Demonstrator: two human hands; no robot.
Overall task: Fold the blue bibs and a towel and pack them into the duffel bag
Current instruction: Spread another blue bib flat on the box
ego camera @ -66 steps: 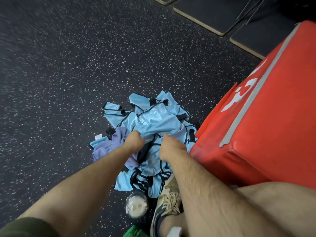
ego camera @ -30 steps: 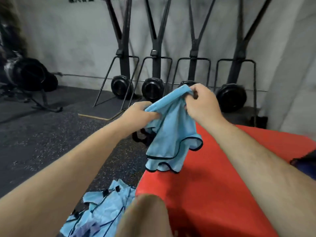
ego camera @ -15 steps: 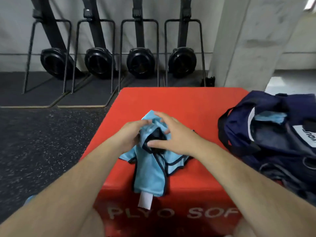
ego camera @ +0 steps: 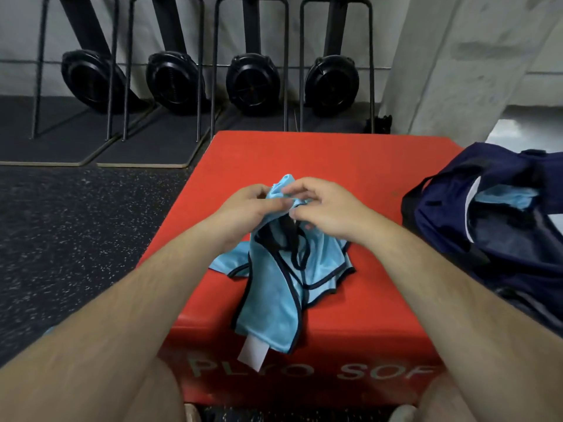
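- While draped over the red plyo box (ego camera: 350, 166), the blue bib (ego camera: 274, 293) is pinched by left hand (ego camera: 248, 207) and right hand (ego camera: 326, 205), fingers clamped on its top.
- Duffel bag (ego camera: 499, 239): on the box's right edge.

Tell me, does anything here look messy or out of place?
Only slightly. The blue bib lies bunched and crooked on the red box, its lower end and white tag hanging over the front edge. Both hands, left and right, pinch its top. The duffel bag gapes open.
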